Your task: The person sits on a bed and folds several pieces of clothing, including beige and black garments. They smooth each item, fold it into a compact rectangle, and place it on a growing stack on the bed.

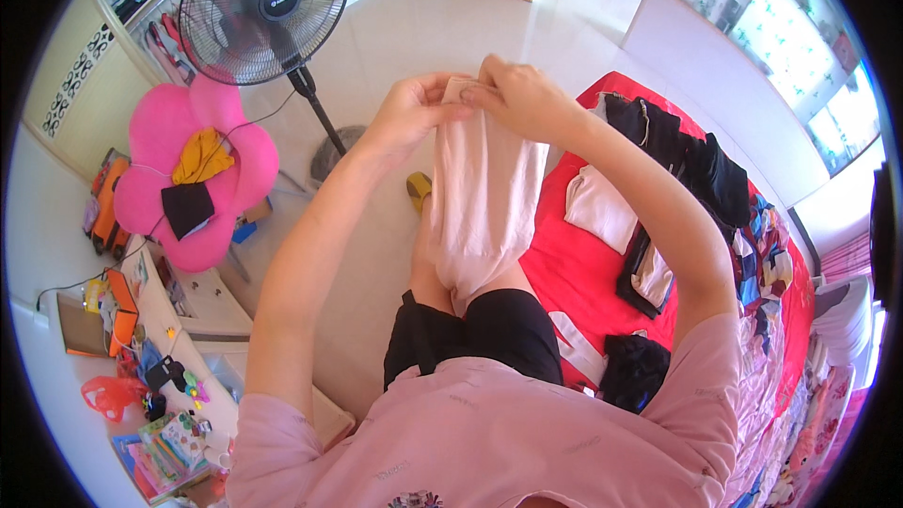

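A pale pink garment (487, 204) hangs in front of my legs, held up by its top edge. My left hand (423, 109) grips one side of that edge between thumb and fingers. Close beside it, my right hand (518, 99) pinches the other side, its fingers curled over the fabric. The garment hangs lengthwise, and its lower end reaches my black shorts. To the right, a folded pale pink garment (600, 208) lies on the red bed cover (564, 254).
Dark clothes (712, 176) and a black bundle (635, 370) lie on the bed at right. A black standing fan (264, 10), a pink flower-shaped cushioned seat (250, 155) and a cluttered desk (211, 395) are at left. One yellow slipper (418, 187) shows on the floor.
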The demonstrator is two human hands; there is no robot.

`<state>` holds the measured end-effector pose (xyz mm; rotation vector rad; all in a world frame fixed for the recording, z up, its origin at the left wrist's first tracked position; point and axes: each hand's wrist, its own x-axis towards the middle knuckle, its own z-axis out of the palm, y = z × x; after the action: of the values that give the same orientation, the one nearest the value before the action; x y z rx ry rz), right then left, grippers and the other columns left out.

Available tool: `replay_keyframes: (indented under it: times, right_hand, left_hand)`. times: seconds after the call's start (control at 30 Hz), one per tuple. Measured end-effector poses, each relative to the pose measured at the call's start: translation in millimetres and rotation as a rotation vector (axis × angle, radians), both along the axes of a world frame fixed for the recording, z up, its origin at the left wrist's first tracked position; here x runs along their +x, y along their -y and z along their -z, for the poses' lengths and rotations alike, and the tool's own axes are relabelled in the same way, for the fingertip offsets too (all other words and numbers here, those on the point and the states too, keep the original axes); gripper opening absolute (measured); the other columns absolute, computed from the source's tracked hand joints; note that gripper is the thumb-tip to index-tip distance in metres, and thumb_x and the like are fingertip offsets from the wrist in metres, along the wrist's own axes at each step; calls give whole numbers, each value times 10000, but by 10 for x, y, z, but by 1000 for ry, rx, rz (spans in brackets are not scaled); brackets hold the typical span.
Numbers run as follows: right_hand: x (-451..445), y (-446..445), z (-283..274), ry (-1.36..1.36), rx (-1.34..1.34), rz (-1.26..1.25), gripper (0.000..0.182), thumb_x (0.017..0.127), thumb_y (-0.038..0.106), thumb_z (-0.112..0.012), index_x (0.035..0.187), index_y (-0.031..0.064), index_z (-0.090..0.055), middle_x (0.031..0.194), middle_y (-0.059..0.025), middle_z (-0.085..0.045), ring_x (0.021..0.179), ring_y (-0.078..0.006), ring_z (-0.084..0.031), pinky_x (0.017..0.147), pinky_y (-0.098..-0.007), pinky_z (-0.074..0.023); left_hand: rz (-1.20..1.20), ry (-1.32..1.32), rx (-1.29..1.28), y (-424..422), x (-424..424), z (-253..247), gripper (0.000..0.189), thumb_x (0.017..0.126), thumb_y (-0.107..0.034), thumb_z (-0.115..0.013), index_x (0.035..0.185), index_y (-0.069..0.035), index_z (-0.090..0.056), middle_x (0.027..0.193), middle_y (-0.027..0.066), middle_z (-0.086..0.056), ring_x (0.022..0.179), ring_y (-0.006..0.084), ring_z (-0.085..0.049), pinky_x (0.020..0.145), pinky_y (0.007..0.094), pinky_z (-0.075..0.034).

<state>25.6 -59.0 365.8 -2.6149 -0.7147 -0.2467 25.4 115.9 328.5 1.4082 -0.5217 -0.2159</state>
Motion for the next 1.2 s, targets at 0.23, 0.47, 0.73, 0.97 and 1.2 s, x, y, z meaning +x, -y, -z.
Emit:
replay_keyframes:
  times: [0.23, 0.47, 0.73, 0.97, 1.2]
  right_hand:
    - [171, 44, -190, -22, 5, -161, 540, 705, 496, -631, 857, -21, -592, 623, -152, -548, 580, -240, -540, 570, -345, -422]
    - [209, 22, -507, 352, -18, -92, 503, 738, 471, -606, 914, -1, -612, 690, -119, -596, 633, -194, -594, 575, -308, -446]
    - [-16, 23, -1035, 350, 161, -200, 284, 732, 251, -670, 750, -26, -611, 717, -116, -632, 612, -191, -597, 566, -296, -443]
    - [-69, 44, -1232, 380, 43, 48, 309, 709, 285, -699, 692, -10, -610, 516, -57, -509, 473, -104, -476, 448, -281, -376]
    - [-178, 29, -1340, 374, -9, 55, 301, 720, 289, -689, 750, -6, -636, 539, -47, -531, 492, -100, -484, 461, -269, -386]
  left_hand:
    - [-111, 169, -58, 60, 119, 4, 330, 772, 52, -513, 1100, 36, -486, 1016, 93, -575, 934, 141, -550, 824, 255, -433]
    - [-301, 172, -250, 18, -123, 709, 413, 761, -4, -612, 1104, 4, -383, 1013, 107, -544, 926, 159, -535, 802, 292, -447]
    - [-358, 50, -285, 113, -484, 1539, 325, 781, 19, -593, 1041, -23, -401, 946, 98, -569, 862, 140, -561, 772, 262, -446]
    - [-331, 1, -342, 119, -724, 1649, 262, 832, -12, -522, 1047, -42, -374, 952, 99, -582, 826, 115, -560, 708, 209, -421]
    - [-400, 219, -376, 279, -1079, 1652, 384, 782, -102, -631, 1039, -9, -361, 1036, 166, -491, 918, 192, -548, 785, 306, -448]
